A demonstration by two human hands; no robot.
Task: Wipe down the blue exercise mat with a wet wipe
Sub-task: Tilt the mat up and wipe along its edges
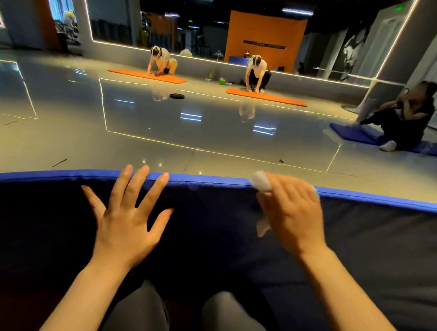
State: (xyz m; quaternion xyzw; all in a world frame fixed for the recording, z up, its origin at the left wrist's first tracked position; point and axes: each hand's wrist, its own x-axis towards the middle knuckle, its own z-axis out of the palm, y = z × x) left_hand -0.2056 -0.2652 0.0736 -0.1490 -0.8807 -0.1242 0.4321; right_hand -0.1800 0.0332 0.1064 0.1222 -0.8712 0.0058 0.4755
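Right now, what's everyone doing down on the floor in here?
A person kneels on a blue exercise mat, cleaning it. Their right hand holds a white wet wipe against the mat's far edge, while the left hand lies spread flat on the mat. Across the shiny floor, two others kneel over orange mats.

Both bare forearms reach forward from the bottom of the view, roughly parallel, with two knees in grey showing between them. The left hand lies palm down, fingers straight and spread wide, thumb angled out to the left. The right hand is also palm down (slightly blurred), its fingers bunched and curled around a white wad.
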